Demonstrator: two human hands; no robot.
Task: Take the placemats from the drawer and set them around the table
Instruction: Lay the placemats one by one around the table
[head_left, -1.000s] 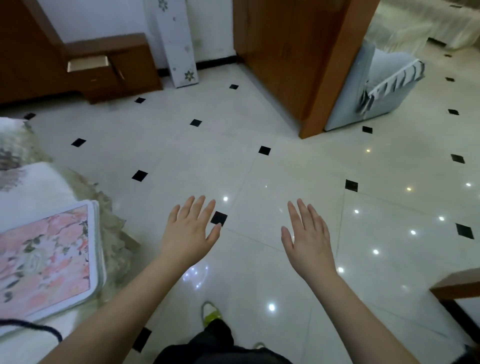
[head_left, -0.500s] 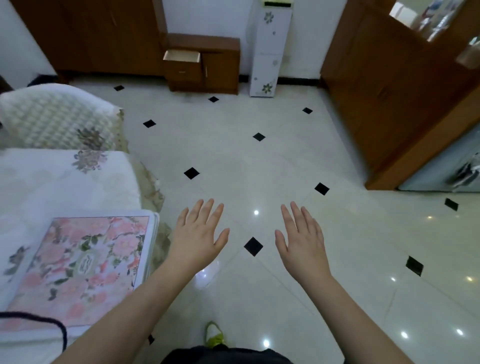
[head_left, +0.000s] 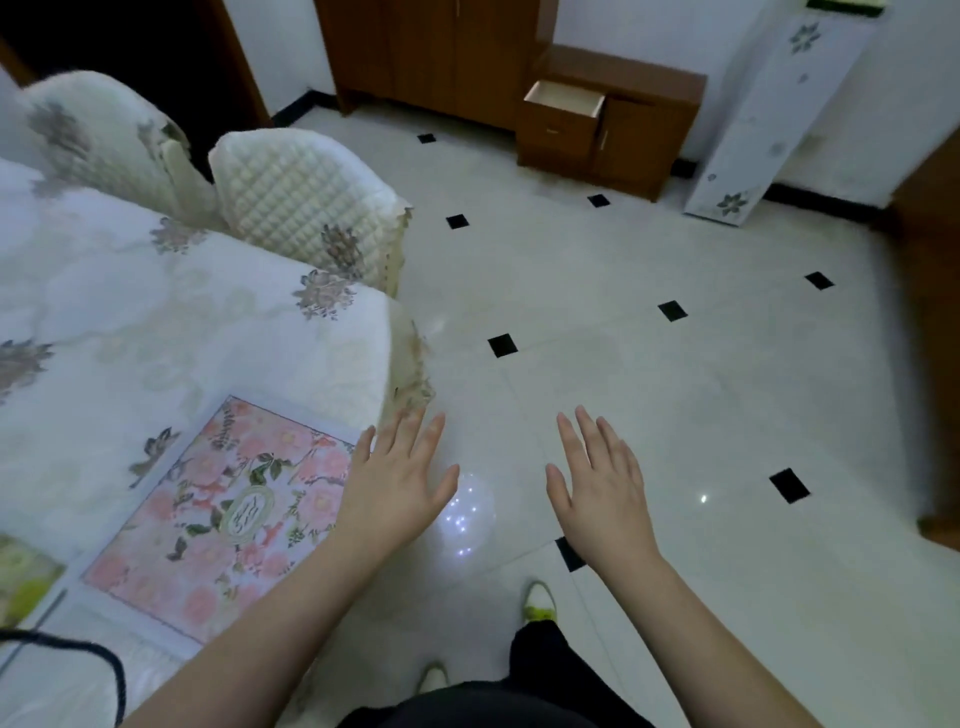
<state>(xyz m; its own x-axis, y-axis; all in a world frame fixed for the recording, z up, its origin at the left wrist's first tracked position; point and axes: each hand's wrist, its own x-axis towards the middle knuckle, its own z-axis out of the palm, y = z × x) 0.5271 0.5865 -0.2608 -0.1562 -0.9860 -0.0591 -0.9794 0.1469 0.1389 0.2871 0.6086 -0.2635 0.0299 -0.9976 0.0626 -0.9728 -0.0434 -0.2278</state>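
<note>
White tiled floor (head_left: 649, 395); floral placemat (head_left: 228, 514) on clothed table (head_left: 156, 322); drawer (head_left: 563, 98) open.

Both forearms are bare from the wrist to the lower edge of the picture, with no sleeve, watch or ring in sight on the left hand (head_left: 397, 483) or the right hand (head_left: 602, 493). Dark, near-black trousers (head_left: 540, 665) cover the legs at the bottom of the picture. The shoes (head_left: 539, 603) are white with bright yellow-green parts at the toe; the nearer one is blurred and pale, so its details cannot be made out
</note>
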